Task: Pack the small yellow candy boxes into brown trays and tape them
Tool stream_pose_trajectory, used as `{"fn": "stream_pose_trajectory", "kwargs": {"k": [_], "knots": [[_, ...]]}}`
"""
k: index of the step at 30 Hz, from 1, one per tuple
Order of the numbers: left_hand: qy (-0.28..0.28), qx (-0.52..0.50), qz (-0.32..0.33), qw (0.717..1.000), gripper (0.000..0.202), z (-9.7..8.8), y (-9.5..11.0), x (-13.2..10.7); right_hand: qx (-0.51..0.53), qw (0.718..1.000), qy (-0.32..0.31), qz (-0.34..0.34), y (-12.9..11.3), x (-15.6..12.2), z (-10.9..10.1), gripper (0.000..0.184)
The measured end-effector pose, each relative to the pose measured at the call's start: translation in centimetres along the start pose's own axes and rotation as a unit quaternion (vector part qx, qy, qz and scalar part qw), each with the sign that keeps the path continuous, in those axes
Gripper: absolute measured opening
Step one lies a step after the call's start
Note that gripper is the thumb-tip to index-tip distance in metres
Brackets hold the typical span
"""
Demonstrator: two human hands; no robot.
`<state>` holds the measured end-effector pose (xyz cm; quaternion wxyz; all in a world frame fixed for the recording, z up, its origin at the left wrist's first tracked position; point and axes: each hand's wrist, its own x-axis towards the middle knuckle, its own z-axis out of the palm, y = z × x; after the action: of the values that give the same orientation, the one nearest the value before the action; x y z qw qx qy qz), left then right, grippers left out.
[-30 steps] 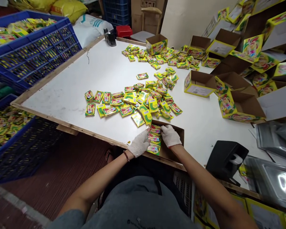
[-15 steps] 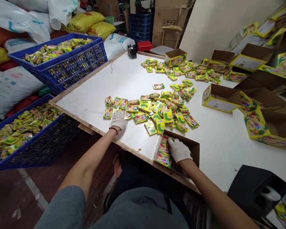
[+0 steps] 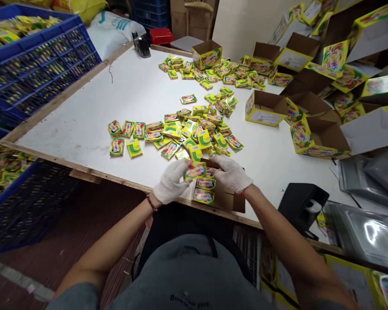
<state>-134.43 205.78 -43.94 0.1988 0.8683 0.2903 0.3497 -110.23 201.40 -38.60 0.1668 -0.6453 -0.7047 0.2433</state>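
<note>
My gloved left hand (image 3: 173, 181) is closed on a small yellow-and-green snack packet (image 3: 195, 171), held over the left side of an open cardboard box (image 3: 228, 201). Inside that box, at its left wall, packets (image 3: 204, 196) lie in a column with their printed faces up. At the box's far side is my gloved right hand (image 3: 232, 173), its fingers curled close to the held packet. What those fingers grip, if anything, is hidden. Beyond both hands spreads a loose pile of similar packets (image 3: 189, 129) on the white table (image 3: 74, 116).
More packets (image 3: 226, 75) and an upright box (image 3: 207, 55) are at the back. Open boxes (image 3: 267, 110) crowd the right side. A black tape dispenser (image 3: 302, 209) stands near the right front. Blue crates (image 3: 42, 64) full of packets stand at the left.
My left hand has picked up a packet from the pile's left end and brought it right, to the box. The right hand has drawn back from inside the box to its far side. The view has shifted.
</note>
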Motion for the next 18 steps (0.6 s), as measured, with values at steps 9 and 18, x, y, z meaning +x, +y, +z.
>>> {"fn": "stream_pose_trajectory", "kwargs": {"k": [9,18], "knots": [[-0.076,-0.041,0.01,0.996,0.069,5.0,3.0,-0.1,-0.089,0.961,-0.239,0.105,3.2,-2.9,-2.0,0.016],[-0.049,0.178,-0.301,0.936,0.053,2.4,-6.6,2.7,-0.161,0.912,-0.34,0.165,4.7,-1.4,4.2,0.013]]}}
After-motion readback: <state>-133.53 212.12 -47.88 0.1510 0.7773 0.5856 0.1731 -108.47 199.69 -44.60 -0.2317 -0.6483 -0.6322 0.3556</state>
